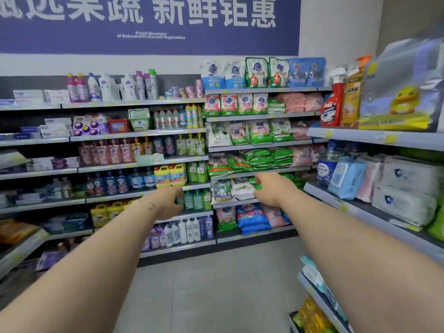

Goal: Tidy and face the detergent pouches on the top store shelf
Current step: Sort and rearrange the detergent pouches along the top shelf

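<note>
Row of detergent pouches (pixel 263 72) stood upright on far top shelf (pixel 262 90), right of centre, both arms stretched forward, left hand (pixel 169 200) and right hand (pixel 270 188) lower, well apart from them, fingers loosely curled, gripping nothing.

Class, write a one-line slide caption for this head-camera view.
Left hand and right hand reach forward, well below the detergent pouches standing upright on the top shelf.

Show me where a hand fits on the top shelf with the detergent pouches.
Crowded: the white-blue, green and blue plastic detergent pouches stand shoulder to shoulder along the grey top shelf. Free: the white wall above their tops, and perhaps a narrow strip between the last blue pouch and the red spray bottle.
</note>
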A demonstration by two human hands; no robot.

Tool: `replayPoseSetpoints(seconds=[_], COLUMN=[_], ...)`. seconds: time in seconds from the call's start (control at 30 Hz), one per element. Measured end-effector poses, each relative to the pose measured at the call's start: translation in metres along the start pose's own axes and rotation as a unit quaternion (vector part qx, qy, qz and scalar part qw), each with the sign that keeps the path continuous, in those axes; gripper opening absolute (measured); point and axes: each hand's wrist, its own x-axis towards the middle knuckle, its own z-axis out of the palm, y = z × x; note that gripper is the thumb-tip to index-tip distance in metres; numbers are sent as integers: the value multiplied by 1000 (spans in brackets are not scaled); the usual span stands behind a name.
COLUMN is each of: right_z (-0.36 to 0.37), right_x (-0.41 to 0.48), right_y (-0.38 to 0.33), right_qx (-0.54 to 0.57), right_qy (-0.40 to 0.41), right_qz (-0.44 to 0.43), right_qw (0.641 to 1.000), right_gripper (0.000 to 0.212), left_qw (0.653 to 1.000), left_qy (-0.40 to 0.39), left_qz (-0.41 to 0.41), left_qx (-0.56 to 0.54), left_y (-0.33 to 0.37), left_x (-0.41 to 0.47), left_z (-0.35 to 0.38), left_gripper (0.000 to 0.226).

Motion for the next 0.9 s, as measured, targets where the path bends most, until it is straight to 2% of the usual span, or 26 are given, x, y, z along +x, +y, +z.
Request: replayPoseSetpoints(seconds=[0.47, 0.73, 0.9], right_z=[66, 97, 100], right_x=[214, 375, 479], right_y=[37, 65, 89], right_qx=[-29, -29, -7], right_qy=[-7, 2, 28], right_qz=[49, 32, 42], right_qw=[998, 999, 999], right_gripper=[36, 31, 29], left_qw=[998, 997, 997], left_qy=[-10, -29, -2], left_qz=[59, 67, 69], left_qx=[26, 30, 16], left_y=[-18, -11, -7], left_x=[250, 412, 527], left_z=[37, 48, 39], left_gripper=[47, 41, 43])
